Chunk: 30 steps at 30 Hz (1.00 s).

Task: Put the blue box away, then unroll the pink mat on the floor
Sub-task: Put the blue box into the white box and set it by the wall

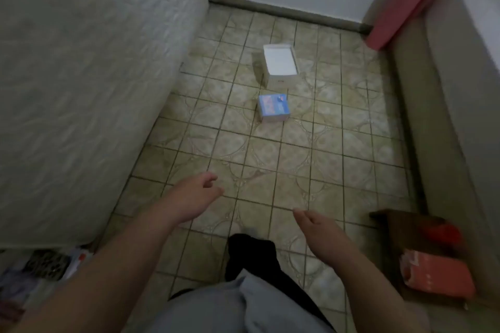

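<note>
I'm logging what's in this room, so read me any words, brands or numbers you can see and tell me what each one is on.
No text can be read.
blue box: coloured print on its top, too blurred to read.
white box: a small reddish mark on its near side, too small to read.
orange package: pale specks that could be print, illegible.
pink mat: no print visible.

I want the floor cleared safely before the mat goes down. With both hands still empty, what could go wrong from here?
1. The blue box sits close to the open white box; a hasty grab could knock that one.
2. The pink mat stands rolled, leaning in the far right corner; it may topple when pulled.
3. Both boxes lie mid-floor, so unrolling before clearing them would snag the mat. The left hand and right hand are open and hold nothing.
</note>
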### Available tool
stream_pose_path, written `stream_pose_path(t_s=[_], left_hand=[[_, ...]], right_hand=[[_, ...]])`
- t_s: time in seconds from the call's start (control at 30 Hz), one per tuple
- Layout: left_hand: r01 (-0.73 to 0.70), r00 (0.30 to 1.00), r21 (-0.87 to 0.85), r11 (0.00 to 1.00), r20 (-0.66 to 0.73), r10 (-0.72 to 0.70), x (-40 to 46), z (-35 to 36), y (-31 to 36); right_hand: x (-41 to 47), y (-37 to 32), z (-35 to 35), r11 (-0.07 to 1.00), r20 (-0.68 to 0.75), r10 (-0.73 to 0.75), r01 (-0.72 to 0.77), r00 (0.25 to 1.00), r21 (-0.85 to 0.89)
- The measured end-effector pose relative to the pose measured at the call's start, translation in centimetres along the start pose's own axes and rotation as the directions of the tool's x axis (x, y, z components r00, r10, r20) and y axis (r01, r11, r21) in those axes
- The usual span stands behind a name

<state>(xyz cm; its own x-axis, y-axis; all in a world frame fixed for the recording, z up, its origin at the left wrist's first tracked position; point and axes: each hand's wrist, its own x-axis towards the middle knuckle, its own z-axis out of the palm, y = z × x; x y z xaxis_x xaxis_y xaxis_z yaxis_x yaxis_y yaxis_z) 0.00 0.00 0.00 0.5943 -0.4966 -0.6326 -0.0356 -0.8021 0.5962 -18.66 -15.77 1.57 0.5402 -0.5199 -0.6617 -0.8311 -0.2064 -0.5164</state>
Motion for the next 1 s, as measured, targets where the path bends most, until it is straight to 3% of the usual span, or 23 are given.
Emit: stream_pose_path(t_s=[0.27, 0.5, 0.73, 1.0], left_hand=[[0.078, 0.991, -0.153, 0.985, -0.092, -0.092, 7.1, -5.4, 4.0], [0.165, 0.972, -0.252, 0.954, -0.122, -0.200, 13.4, -11.4, 4.0], [0.167, 0.980, -0.158, 0.973, -0.080, -0.181, 23.4, -21.0, 6.4], [0.024, 0.999, 0.016, 1.000, -0.033, -0.023, 36.9, -30.2, 15.2]], right_hand=[[12.5, -10.5, -6.7, 0.977, 0.027, -0.173, 0.175, 0.985, -0.125], [22.0, -20.3, -8.1, 0.940, 0.089, -0.266, 0.279, 0.960, -0.199], [30.2, -28.4, -8.8, 0.972, 0.045, -0.193, 0.198, 0.980, -0.126], [36.8, -33.0, -11.5, 1.000, -0.039, -0.006, 0.006, 0.999, -0.015]])
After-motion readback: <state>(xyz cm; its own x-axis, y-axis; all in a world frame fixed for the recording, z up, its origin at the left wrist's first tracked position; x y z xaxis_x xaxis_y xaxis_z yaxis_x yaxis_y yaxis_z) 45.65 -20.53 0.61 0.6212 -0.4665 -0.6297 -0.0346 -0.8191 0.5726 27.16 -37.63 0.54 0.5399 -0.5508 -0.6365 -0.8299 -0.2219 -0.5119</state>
